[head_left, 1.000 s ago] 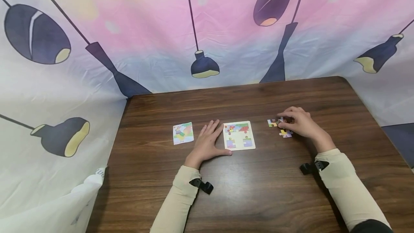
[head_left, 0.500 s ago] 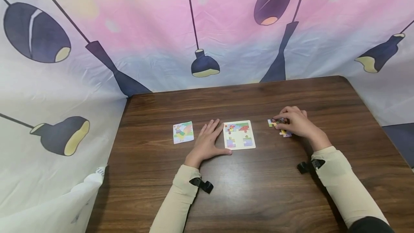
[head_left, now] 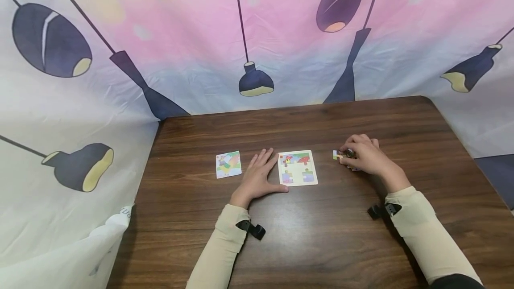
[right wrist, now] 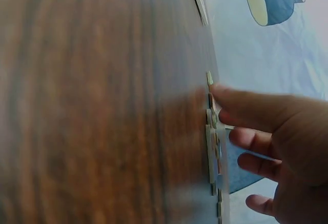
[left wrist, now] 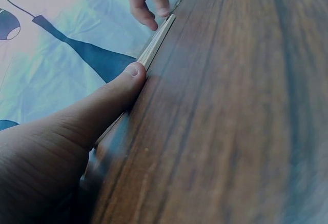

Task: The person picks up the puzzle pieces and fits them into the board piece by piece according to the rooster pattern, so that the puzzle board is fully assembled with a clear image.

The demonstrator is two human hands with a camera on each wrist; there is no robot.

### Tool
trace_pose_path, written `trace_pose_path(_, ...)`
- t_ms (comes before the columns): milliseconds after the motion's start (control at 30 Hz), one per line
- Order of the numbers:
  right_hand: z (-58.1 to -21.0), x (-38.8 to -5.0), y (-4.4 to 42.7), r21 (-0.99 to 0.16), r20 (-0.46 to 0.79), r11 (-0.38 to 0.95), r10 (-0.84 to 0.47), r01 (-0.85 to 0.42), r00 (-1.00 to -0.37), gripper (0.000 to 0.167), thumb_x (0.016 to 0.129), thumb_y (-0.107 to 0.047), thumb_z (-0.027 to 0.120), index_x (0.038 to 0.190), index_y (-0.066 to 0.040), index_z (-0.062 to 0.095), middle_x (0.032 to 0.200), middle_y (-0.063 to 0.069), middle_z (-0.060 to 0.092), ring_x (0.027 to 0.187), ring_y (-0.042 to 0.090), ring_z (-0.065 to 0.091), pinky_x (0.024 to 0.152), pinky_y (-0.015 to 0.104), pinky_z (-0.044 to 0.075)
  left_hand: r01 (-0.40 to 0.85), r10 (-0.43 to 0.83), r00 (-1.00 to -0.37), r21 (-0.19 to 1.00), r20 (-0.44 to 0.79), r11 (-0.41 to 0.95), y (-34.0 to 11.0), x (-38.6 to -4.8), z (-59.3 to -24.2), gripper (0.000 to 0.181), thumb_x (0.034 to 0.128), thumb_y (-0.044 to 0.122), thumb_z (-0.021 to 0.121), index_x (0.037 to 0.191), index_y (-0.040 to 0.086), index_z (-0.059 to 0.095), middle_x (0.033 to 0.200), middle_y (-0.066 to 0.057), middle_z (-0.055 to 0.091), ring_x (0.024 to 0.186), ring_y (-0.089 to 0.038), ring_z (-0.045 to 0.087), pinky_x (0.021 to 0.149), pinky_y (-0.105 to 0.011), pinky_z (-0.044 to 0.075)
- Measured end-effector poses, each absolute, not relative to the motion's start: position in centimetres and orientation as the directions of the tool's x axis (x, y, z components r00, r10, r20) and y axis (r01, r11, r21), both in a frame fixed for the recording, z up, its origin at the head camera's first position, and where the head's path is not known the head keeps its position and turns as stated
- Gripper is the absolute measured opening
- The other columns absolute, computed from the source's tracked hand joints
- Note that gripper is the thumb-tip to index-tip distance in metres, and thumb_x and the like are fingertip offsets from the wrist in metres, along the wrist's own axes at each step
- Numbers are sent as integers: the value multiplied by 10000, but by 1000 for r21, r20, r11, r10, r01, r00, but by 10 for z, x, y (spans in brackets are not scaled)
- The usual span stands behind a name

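Left to right. Picture card (head_left: 229, 164): flat on the wooden table (head_left: 289, 244), just beside the left hand. Left hand (head_left: 259, 177): fingers extended and spread, thumb swung out, gripping nothing; thumb at the near left corner of the puzzle board. Puzzle board (head_left: 297, 178): flat on the table between the two hands, coloured sections along its far side and in both near corners, pale base bare between. Puzzle pieces (head_left: 335, 155): loose group right of the board. Right hand (head_left: 367, 157): well apart from the left, fingers bent over the pieces, thumb at the leftmost; whether it pinches one or only touches cannot be told.

By view: left wrist, board edge-on, left thumb touching its edge; right wrist, pieces side-on as a thin, uneven row, the right hand's outer fingers loosely curved. Card and board picture: head view only.

Obscured: most pieces, under the right hand in the head view, count uncertain; left fingers outside the left wrist view; both sleeves (head_left: 213, 249), cut by the lower edge.
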State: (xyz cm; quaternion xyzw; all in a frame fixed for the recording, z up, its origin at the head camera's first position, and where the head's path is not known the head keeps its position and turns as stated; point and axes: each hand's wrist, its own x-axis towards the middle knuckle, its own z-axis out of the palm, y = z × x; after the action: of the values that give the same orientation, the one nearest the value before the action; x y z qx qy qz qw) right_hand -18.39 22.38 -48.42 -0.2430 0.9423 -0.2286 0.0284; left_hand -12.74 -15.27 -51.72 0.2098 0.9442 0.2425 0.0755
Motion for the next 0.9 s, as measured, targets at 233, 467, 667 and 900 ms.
trace_pose_path(233, -484, -180, 221, -408, 57, 786, -487, -465, -872, 212, 947, -205, 816, 1096, -57, 786, 1073, 83, 645, 1066, 338, 525, 827, 513, 344, 360, 434, -900, 502, -35, 786, -152, -128, -517, 1147, 811, 645, 842, 1684, 145, 290, 1764, -82, 154, 1636, -259, 41, 1328, -439, 15)
trace_pose_path(467, -488, -177, 210, -414, 110, 763, -499, -496, -859, 185, 923, -187, 825, 1048, -57, 785, 1031, 73, 640, 1038, 330, 548, 835, 527, 383, 355, 434, -900, 502, -46, 789, -151, -127, -518, 1152, 811, 651, 839, 1685, 146, 284, 1765, -79, 152, 1636, -257, 41, 1328, -446, 19)
trace_pose_path(667, -486, -174, 176, -460, 126, 696, -563, -551, -817, 195, 916, -218, 842, 1055, -89, 793, 1054, 53, 646, 1065, 312, 564, 877, 519, 398, 351, 431, -901, 496, -53, 795, -151, -127, -518, 1160, 806, 662, 837, 1684, 146, 282, 1764, -76, 148, 1635, -250, 38, 1328, -430, 16)
trace_pose_path(900, -485, -170, 124, -476, 145, 614, -652, -630, -744, 173, 911, -238, 845, 1043, -135, 800, 1019, 5, 633, 1015, 241, 537, 888, 480, 394, 349, 429, -902, 498, -51, 794, -152, -126, -516, 1148, 810, 658, 836, 1681, 144, 292, 1763, -81, 153, 1635, -260, 47, 1328, -442, 21)
